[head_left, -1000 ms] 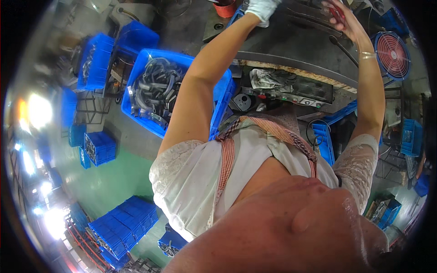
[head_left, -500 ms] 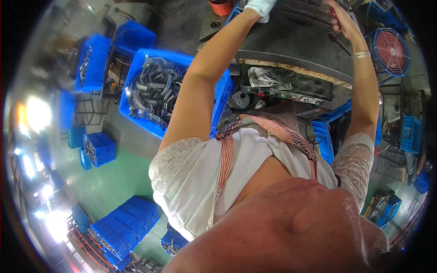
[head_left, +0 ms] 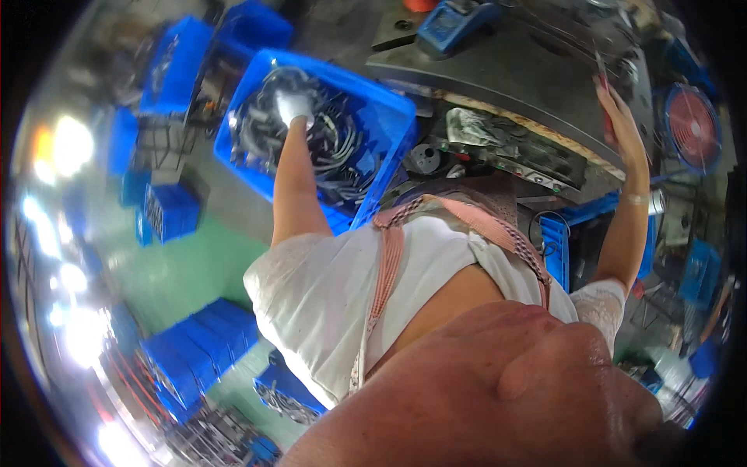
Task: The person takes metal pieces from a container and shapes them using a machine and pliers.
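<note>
Left hand (head_left: 294, 107), white-gloved, reaches into one blue crate (head_left: 389, 109) at 11 o'clock, among dark curved parts (head_left: 342, 148); grip unclear. Right hand (head_left: 618, 117), 2 o'clock, fingers extended on the grey tabletop (head_left: 513, 70). One red fan (head_left: 692, 128) beyond.

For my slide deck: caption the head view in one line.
Gloved left hand reaches into a blue crate of dark metal parts; right hand rests raised at the machine table.

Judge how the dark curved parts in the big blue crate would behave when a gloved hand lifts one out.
The dark curved parts lie tangled in the blue crate, so one may drag neighbours. They look like bent tubes, probably springy, not limp. The left hand wears a glove, likely helping grip.
</note>
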